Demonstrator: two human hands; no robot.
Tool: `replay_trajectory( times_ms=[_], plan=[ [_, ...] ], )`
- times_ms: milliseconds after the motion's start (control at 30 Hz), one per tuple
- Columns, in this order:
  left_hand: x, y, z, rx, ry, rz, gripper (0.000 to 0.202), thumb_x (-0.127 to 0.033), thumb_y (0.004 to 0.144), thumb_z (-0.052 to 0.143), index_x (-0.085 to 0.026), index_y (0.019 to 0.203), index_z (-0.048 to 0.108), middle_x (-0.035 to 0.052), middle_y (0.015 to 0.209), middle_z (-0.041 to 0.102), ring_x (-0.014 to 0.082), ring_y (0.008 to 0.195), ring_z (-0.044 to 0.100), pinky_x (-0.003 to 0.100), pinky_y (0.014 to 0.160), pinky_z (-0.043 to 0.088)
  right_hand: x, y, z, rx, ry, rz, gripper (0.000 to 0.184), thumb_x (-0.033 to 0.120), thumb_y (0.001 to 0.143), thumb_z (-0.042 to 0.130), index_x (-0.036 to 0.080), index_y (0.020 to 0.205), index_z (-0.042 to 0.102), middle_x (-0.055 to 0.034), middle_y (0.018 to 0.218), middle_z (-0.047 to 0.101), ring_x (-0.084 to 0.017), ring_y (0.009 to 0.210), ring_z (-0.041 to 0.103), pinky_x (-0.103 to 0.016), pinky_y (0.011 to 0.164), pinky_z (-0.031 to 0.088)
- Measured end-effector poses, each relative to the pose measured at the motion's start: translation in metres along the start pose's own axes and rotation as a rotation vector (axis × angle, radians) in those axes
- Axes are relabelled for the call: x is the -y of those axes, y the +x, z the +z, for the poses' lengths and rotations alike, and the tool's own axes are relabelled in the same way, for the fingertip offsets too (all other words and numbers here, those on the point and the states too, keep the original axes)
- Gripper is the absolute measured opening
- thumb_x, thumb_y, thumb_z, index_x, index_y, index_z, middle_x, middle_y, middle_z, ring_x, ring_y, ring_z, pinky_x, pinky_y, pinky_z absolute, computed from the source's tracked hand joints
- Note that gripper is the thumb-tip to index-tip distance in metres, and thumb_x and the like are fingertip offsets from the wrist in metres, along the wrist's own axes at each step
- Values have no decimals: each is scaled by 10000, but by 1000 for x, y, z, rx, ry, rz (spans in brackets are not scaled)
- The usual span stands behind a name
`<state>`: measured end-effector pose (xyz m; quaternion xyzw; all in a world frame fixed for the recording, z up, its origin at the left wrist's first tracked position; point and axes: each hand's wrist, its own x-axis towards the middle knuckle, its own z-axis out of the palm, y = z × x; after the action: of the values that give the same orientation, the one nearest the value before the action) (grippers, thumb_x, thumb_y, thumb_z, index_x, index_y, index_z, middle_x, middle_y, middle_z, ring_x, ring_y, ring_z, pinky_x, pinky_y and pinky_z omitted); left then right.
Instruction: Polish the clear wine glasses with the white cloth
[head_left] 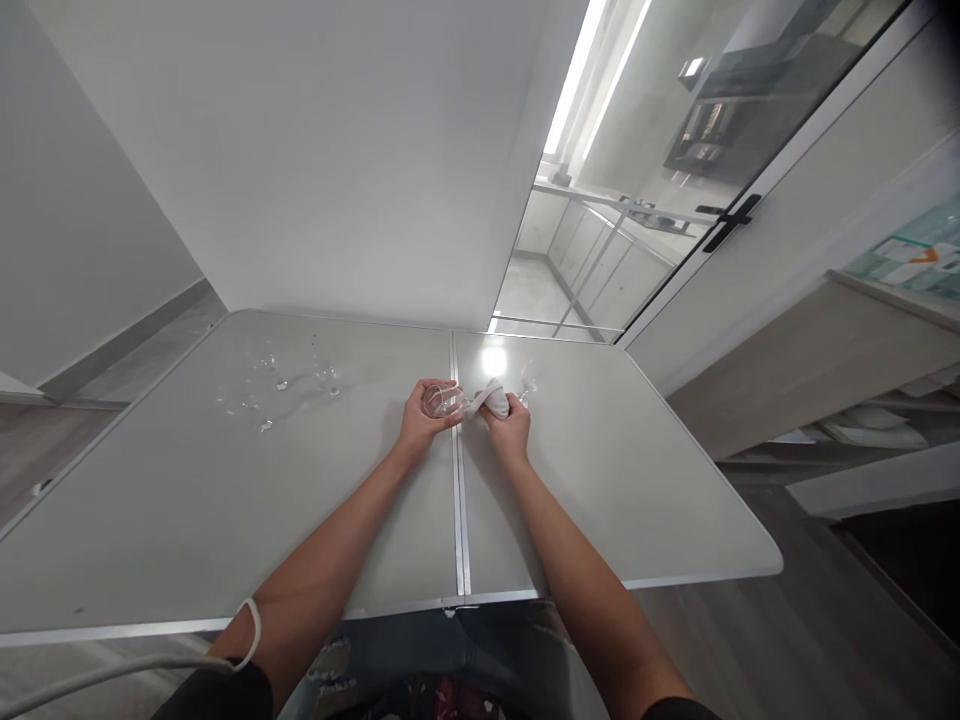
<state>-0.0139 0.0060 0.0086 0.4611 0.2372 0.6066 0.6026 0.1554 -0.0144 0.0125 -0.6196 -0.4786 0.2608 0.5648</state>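
Observation:
My left hand point(429, 418) is closed round the bowl of a clear stemmed glass point(442, 401), which lies sideways above the table's centre seam. A white cloth point(493, 400) is bunched in my right hand point(511, 428) and wraps the stem and foot end of the same glass, so that end is hidden. Just beyond my right hand stands another clear stemmed glass point(529, 380), partly covered by my fingers. Several more clear glasses point(281, 383) are grouped on the left of the table, their outlines faint against the pale top.
The light grey folding table point(360, 510) has a metal seam down its middle and a metal edge. It stands against a white wall point(322, 160). A glazed door point(600, 230) with a black handle is at the right, near a wooden shelf unit point(817, 360). A white cable point(135, 668) crosses my left arm.

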Motion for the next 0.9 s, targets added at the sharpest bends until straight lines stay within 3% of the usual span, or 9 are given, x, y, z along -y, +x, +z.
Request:
replay_trajectory(
  times_ms=[100, 233, 333, 500, 600, 733, 900],
  plan=[
    [-1, 0, 0, -4, 17, -5, 622, -235, 574, 961, -225, 1062, 576, 108, 1287, 638, 290, 1216, 635, 500, 1018, 544, 0, -1, 1, -41, -4, -34, 291, 402, 723, 748, 172, 882, 667, 5, 754, 618, -165, 711, 517, -278, 663, 414],
    [-2, -1, -1, 14, 22, -19, 608, -212, 566, 961, -213, 1039, 579, 114, 1305, 642, 289, 1224, 631, 476, 999, 556, 1, 0, 4, 85, 81, -77, 299, 342, 765, 687, 167, 1007, 700, -28, 877, 683, -177, 782, 568, -290, 735, 445],
    [-1, 1, -3, -1, 38, -8, 610, -212, 556, 963, -209, 1036, 586, 108, 1292, 651, 285, 1222, 631, 451, 970, 577, -1, 1, 4, 135, 73, -25, 260, 379, 765, 682, 158, 898, 709, -7, 768, 652, -164, 709, 542, -277, 669, 426],
    [1, 2, -3, -20, 34, 34, 585, -215, 580, 953, -212, 1048, 602, 99, 1282, 653, 273, 1210, 637, 456, 979, 581, -3, 0, 1, 27, -47, -11, 276, 421, 700, 748, 169, 760, 651, 36, 659, 563, -135, 637, 458, -257, 596, 363],
    [0, 1, -2, 2, 31, 32, 586, -214, 569, 959, -212, 1033, 601, 102, 1278, 659, 273, 1215, 632, 476, 1005, 566, 1, 0, 1, 10, -41, -56, 283, 410, 725, 718, 162, 856, 680, 13, 729, 613, -146, 681, 491, -260, 632, 395],
    [-2, 0, -1, 42, 21, 21, 598, -204, 542, 970, -208, 1008, 595, 101, 1272, 667, 278, 1217, 630, 476, 1011, 553, 2, 1, 3, 129, 60, -92, 348, 344, 758, 650, 158, 1048, 702, -23, 881, 685, -165, 770, 559, -270, 714, 445],
    [-2, 3, -5, -35, -2, 50, 622, -235, 582, 958, -220, 1105, 621, 116, 1291, 665, 277, 1188, 647, 438, 974, 554, -1, 2, 2, 188, 46, -20, 175, 338, 775, 630, 165, 747, 632, 33, 666, 540, -123, 638, 448, -241, 605, 382]
  ],
)
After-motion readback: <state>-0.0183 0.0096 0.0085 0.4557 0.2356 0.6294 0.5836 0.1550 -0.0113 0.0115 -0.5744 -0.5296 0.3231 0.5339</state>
